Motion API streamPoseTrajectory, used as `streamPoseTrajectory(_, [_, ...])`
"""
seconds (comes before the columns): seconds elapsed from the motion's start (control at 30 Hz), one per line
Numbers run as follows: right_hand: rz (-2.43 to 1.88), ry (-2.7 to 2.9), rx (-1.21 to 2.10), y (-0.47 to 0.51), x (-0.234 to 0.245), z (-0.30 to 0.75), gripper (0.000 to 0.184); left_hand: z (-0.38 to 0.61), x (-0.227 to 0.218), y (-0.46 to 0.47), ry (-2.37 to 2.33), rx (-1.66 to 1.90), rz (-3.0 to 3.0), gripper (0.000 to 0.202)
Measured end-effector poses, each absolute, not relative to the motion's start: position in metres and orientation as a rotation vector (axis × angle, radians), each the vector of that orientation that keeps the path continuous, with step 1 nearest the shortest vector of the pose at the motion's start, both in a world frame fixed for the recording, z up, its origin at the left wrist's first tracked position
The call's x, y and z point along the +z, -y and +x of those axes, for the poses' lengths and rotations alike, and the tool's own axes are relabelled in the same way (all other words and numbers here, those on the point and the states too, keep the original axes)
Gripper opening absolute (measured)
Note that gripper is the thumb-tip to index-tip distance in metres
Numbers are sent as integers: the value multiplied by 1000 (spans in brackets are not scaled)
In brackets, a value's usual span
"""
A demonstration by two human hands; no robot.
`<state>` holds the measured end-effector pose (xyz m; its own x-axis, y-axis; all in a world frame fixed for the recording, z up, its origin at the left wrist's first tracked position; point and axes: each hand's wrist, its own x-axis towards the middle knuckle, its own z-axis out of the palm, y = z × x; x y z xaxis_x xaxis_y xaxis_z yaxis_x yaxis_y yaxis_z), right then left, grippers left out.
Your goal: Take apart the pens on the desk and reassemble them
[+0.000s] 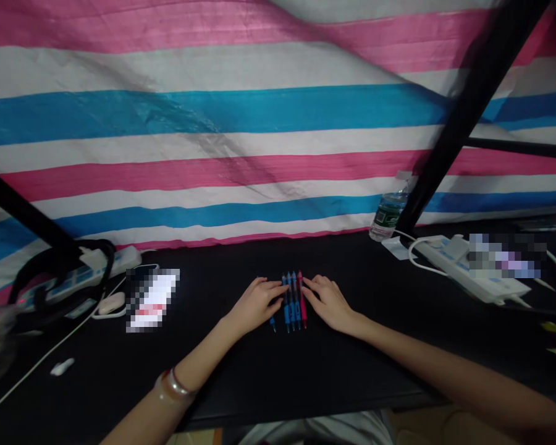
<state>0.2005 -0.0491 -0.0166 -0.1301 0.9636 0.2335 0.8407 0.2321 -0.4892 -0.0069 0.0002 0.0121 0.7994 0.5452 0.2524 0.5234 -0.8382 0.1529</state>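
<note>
In the head view, a row of several blue pens [292, 314] lies side by side on the black tabletop [287, 377], tips roughly level. A pinkish-red pen [304, 316] closes the row on its right. One more blue pen [273, 322] sits slightly apart on the left, mostly covered by my left hand [258, 304]. That hand rests palm down, fingers extended, fingertips at the left side of the row. From the other side, my right hand [328, 301] reaches in with fingers outstretched, its fingertips touching or nearly touching the red pen. Neither hand lifts a pen.
Left of my hands lie a phone with a lit, blurred screen [155, 301], an earbud case [112, 303] and a white earbud [62, 366]. A water bottle [389, 210] stands at the back right, near a white power strip [472, 270]. Striped sheeting [241, 111] hangs behind.
</note>
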Motion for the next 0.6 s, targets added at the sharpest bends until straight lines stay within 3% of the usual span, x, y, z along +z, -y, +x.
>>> streamPoseTrajectory(0.6, [-1635,2050,354,45,-17,202,39,-9,15,-5,-705,395,2946,22])
